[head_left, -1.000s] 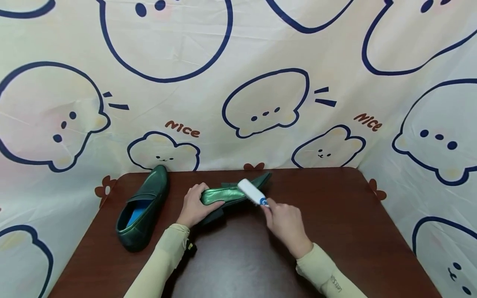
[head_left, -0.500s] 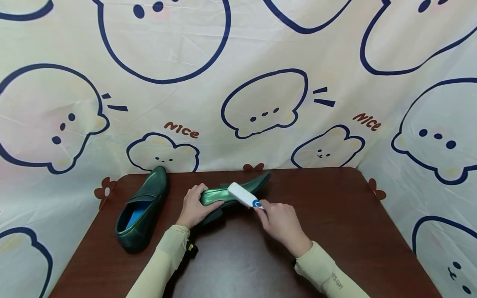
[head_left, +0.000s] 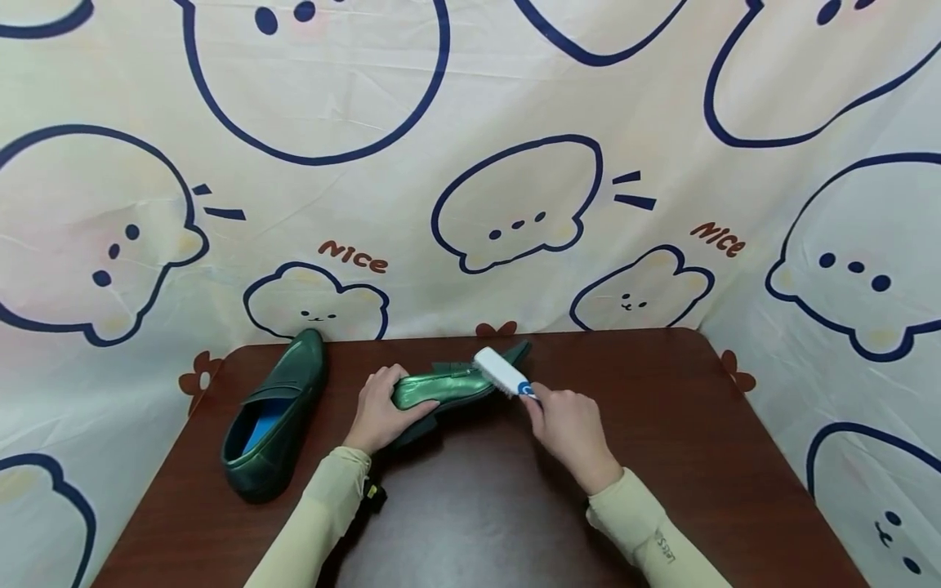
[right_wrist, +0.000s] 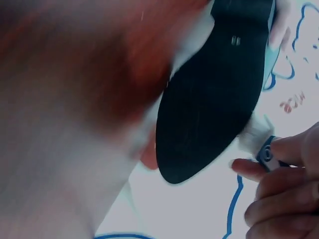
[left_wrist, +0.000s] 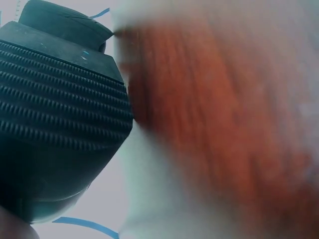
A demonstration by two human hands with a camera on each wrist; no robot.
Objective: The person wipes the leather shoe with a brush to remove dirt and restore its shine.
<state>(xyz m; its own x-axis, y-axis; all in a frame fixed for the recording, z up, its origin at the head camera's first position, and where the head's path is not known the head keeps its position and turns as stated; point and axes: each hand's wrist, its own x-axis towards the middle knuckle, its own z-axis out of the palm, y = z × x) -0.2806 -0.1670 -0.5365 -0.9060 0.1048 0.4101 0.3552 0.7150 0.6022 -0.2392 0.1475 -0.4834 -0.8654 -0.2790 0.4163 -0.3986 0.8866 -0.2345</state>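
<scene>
My left hand (head_left: 382,411) grips the heel end of a dark green loafer (head_left: 444,385), which is tipped on its side above the table with its toe pointing right. In the left wrist view the ribbed black heel (left_wrist: 60,94) fills the left side. My right hand (head_left: 572,431) holds the handle of a white brush (head_left: 498,369), its bristles against the shoe's upper near the toe. From the right wrist, the black sole (right_wrist: 212,94) faces the camera, and the brush head (right_wrist: 254,134) is blurred at its edge, partly behind the sole.
A second green loafer (head_left: 274,420) with a blue insole stands upright on the left of the brown table (head_left: 662,425), toe towards the back. A cartoon-printed curtain (head_left: 412,196) hangs behind the table and along both sides.
My right hand has drawn the brush along the shoe towards the heel, then back towards the toe. The left hand and the shoe it holds stay nearly in place.
</scene>
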